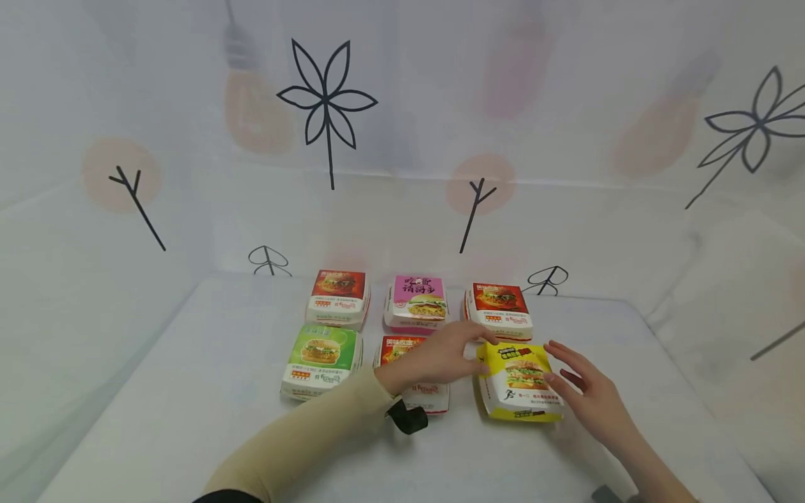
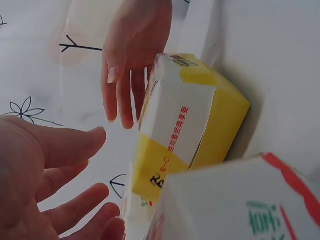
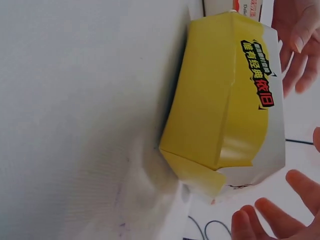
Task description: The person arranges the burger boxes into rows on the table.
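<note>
A yellow-and-white burger box (image 1: 520,381) sits at the front right of two rows of boxes, its lid closed. My left hand (image 1: 443,355) is at its left side, fingers spread and loosely bent, holding nothing. On the box's other side is my right hand (image 1: 591,395), fingers also apart and gripping nothing. The left wrist view shows a gap between my left hand (image 2: 55,175) and the yellow box (image 2: 175,125). Whether the right fingertips (image 3: 272,215) touch the box is unclear. Under my left forearm, a red-and-white burger box (image 1: 434,398) is partly hidden.
A green-and-white box (image 1: 322,360) stands at the front left. Behind are a red-and-white box (image 1: 339,297), a pink box (image 1: 416,302) and another red-and-white box (image 1: 499,307). White cloth with plant drawings hangs around the white table (image 1: 207,391).
</note>
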The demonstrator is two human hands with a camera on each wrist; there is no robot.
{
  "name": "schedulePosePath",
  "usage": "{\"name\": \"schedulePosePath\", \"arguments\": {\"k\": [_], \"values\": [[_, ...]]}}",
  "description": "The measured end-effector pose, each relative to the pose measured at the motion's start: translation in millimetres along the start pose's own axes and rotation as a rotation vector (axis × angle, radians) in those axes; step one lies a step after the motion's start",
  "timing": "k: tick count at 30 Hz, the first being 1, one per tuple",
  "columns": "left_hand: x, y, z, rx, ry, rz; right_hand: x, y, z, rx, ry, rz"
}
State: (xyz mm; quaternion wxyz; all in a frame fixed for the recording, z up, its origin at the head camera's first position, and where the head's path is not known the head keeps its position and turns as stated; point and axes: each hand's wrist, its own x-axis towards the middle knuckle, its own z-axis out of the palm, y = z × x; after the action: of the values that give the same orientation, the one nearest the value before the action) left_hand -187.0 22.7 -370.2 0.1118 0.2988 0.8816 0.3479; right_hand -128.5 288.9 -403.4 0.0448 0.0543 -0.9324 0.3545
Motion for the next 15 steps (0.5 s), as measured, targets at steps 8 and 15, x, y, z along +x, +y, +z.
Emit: {"name": "schedulePosePath", "arguments": {"k": [8, 15], "values": [[-11.7, -8.9, -10.3, -0.021, 0.026, 0.034, -1.6, -3.3, 0.7, 0.053, 0.094, -0.077], [-31.4, -18.6, -23.7, 0.107, 0.101, 0.089, -1.3, -10.7, 3.9, 0.056, 0.182, -0.175]]}}
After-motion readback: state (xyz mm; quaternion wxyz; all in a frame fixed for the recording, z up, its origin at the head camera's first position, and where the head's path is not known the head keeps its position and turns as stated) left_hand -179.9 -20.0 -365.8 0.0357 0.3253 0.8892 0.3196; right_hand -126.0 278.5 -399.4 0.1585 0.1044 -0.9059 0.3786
